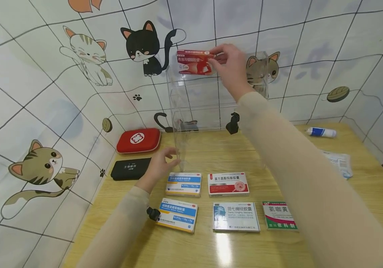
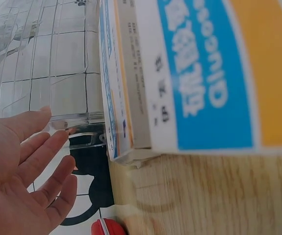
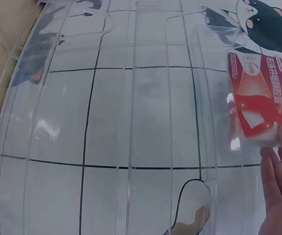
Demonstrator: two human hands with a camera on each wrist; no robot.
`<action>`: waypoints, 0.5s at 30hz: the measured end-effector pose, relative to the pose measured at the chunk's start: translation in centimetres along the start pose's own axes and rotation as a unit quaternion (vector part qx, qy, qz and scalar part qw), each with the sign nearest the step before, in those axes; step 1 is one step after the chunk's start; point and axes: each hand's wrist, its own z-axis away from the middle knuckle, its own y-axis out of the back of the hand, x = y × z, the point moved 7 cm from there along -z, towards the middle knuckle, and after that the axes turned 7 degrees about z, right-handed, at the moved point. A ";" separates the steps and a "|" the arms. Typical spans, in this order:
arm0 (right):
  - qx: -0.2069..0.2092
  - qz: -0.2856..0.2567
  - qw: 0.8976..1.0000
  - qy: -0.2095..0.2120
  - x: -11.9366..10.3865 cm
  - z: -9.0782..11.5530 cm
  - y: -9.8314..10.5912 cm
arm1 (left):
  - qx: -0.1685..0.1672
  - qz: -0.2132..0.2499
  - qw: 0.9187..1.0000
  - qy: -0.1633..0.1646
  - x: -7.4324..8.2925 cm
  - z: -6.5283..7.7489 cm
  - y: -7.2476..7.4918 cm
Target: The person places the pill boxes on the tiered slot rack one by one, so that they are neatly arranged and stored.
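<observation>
My right hand pinches the right end of a red medicine box between thumb and fingers. The box is at the top left of a clear plastic tiered rack, its printed front facing me. In the right wrist view the same red box appears beside the rack's clear ledges. Lower down, my left hand is at the rack's left side, fingers loosely extended, fingertips right at the clear edge. Nearest to it lies a blue-and-white medicine box, with a second blue-and-white box in front.
A red-and-white box, a white-and-blue box and a green-and-magenta box lie before the rack. A red first-aid case and black case sit left. At right are a tube and a white packet.
</observation>
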 end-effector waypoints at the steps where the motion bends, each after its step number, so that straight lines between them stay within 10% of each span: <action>1: -0.010 0.004 1.000 -0.001 0.1 -0.1 -0.4 | -0.001 -0.001 1.000 0.002 0.0 0.0 -0.1; 10: -0.078 0.037 0.996 0.003 -0.2 0.6 -2.3 | 0.004 -0.009 1.000 0.008 0.0 0.0 0.1; 15: -0.045 0.056 0.997 0.038 -0.2 2.4 -1.7 | 0.003 -0.007 1.000 0.001 0.1 -0.1 0.0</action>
